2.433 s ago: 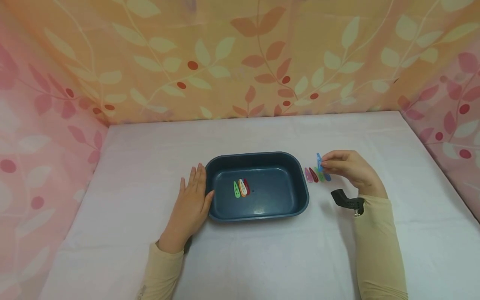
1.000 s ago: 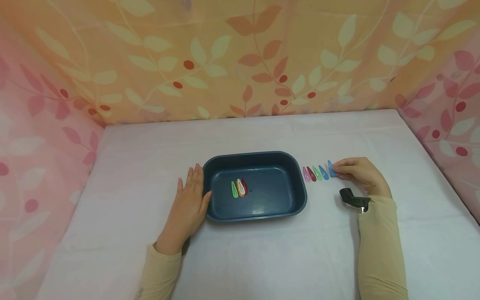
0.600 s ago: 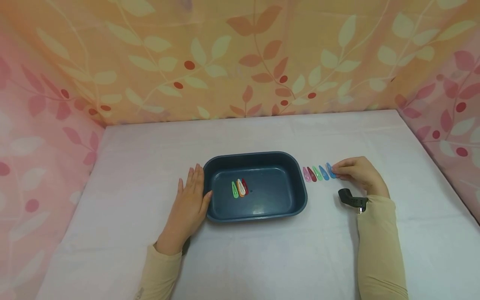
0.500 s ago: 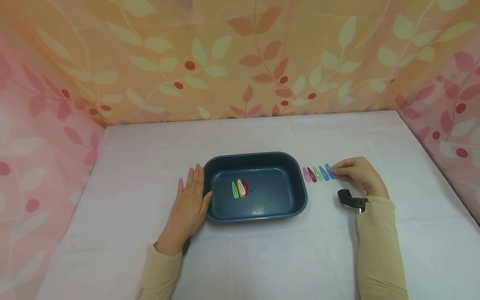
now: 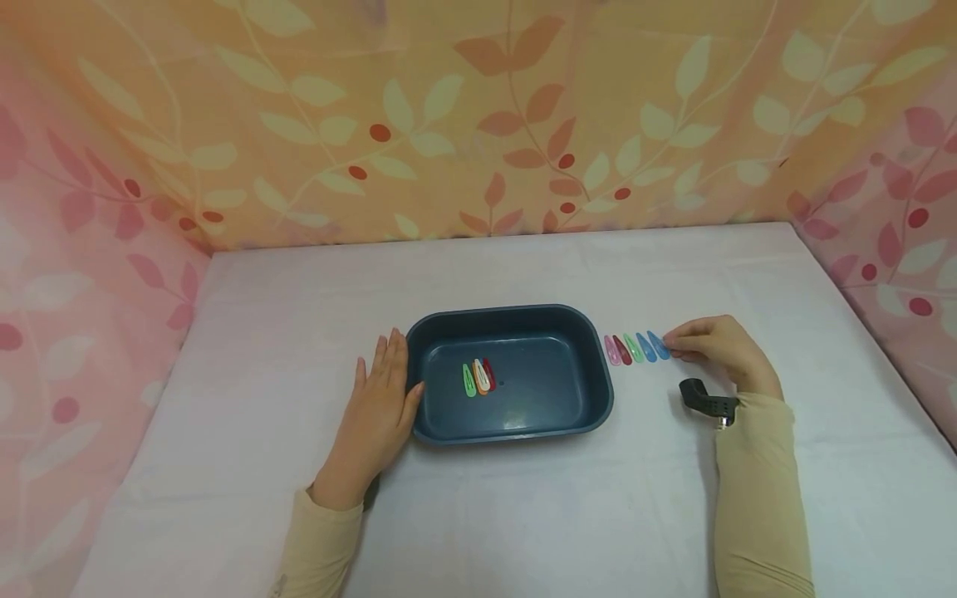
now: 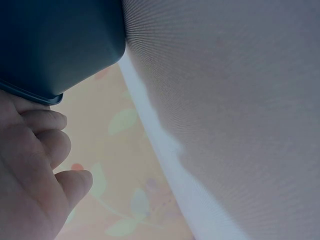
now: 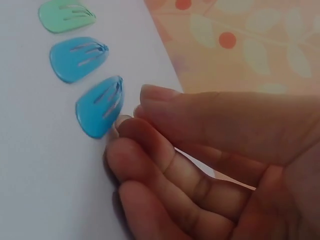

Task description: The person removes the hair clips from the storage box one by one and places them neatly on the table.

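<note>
My left hand [image 5: 370, 419] lies with straight fingers along the left side of a dark blue plastic tray [image 5: 553, 390]; in the left wrist view its fingers [image 6: 52, 145] are below the tray's rim [image 6: 30, 93]. Right of the tray, snap hair clips lie in a row on the cloth: pink [image 5: 612, 350], dark red [image 5: 622, 350], green [image 5: 633, 347] and two blue. My right hand [image 5: 721, 349] is beside the outermost blue hair clip [image 7: 92, 112], fingers loosely bent and holding nothing. A fingertip is at the clip's edge; I cannot tell whether it touches.
Inside the tray, left of its middle, several hair clips lie close together: a green clip [image 5: 469, 380], a white clip [image 5: 482, 374], plus orange and red ones. A white cloth [image 5: 478, 515] covers the table. Patterned curtains [image 5: 493, 124] stand behind and at both sides.
My right hand has carried a blue hair clip to the right end of the row, laid it down, turned it parallel to its neighbour and let it go. My left hand has stayed at the tray.
</note>
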`<state>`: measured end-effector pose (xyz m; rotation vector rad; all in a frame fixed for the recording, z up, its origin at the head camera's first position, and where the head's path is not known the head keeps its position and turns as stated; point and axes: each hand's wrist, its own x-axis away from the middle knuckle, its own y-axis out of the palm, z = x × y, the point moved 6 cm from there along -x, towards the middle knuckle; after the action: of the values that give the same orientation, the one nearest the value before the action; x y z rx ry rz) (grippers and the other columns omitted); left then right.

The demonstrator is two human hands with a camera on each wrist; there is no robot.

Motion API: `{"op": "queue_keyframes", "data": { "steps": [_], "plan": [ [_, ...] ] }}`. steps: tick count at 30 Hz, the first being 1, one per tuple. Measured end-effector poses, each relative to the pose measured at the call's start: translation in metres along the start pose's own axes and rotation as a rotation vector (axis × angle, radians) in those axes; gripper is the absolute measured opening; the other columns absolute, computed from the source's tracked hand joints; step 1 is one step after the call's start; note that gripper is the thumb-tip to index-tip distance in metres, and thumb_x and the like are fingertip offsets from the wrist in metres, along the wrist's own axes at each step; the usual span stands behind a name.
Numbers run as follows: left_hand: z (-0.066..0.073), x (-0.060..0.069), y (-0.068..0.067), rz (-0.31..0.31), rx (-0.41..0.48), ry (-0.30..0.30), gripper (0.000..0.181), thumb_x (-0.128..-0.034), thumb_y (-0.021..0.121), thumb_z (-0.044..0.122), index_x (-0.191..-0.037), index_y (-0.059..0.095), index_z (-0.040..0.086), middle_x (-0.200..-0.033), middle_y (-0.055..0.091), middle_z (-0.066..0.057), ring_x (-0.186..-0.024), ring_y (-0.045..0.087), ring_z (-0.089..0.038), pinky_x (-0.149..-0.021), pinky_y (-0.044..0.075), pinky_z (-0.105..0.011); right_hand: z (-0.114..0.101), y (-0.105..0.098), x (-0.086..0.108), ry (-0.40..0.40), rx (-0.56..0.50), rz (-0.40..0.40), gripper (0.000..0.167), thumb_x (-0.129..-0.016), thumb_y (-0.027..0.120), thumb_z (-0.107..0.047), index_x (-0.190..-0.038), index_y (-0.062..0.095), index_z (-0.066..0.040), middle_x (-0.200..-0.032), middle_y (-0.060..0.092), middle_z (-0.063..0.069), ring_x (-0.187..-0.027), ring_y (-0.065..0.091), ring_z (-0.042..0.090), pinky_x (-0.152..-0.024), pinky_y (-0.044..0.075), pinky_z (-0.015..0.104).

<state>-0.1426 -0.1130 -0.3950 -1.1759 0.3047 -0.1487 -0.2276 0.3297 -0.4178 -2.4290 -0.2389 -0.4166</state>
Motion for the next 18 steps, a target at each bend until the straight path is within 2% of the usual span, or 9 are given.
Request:
{"op": "queue_keyframes", "data": {
  "steps": [4, 11, 18],
  "plan": [
    [0.0003, -0.0003, -0.0002, 0.009, -0.002, 0.003, 0.066, -0.0985, 0.047, 0.025, -0.146, 0.017, -0.01, -0.154, 0.014, -0.021, -0.142, 0.012, -0.036, -0.109, 0.011, -0.058, 0.0042, -0.0034, 0.0009, -0.002, -0.04, 0.006, 0.042, -0.088, 0.068, -0.02, -0.115, 0.061, 0.012, -0.097, 0.068, 0.006, -0.078, 0.062, 0.005, -0.072, 0.051, 0.019],
    [-0.0001, -0.0014, 0.0015, -0.009, 0.002, -0.006, 0.065, -0.0994, 0.044, 0.026, -0.147, 0.015, -0.008, -0.155, 0.012, -0.019, -0.143, 0.009, -0.034, -0.11, 0.008, -0.056, 0.0068, -0.0079, 0.0016, -0.004, -0.114, 0.015, 0.046, -0.088, 0.069, -0.021, -0.116, 0.059, 0.014, -0.093, 0.069, 0.001, -0.08, 0.065, 0.004, -0.073, 0.052, 0.02],
    [0.0005, -0.0024, 0.0024, -0.004, -0.007, -0.005, 0.066, -0.0992, 0.045, 0.026, -0.147, 0.015, -0.009, -0.154, 0.013, -0.02, -0.142, 0.01, -0.034, -0.11, 0.009, -0.056, -0.0001, -0.0094, 0.0033, -0.018, -0.139, 0.029, 0.046, -0.088, 0.069, -0.023, -0.116, 0.059, 0.013, -0.088, 0.069, -0.008, -0.08, 0.065, 0.004, -0.072, 0.051, 0.019]
  ]
}}
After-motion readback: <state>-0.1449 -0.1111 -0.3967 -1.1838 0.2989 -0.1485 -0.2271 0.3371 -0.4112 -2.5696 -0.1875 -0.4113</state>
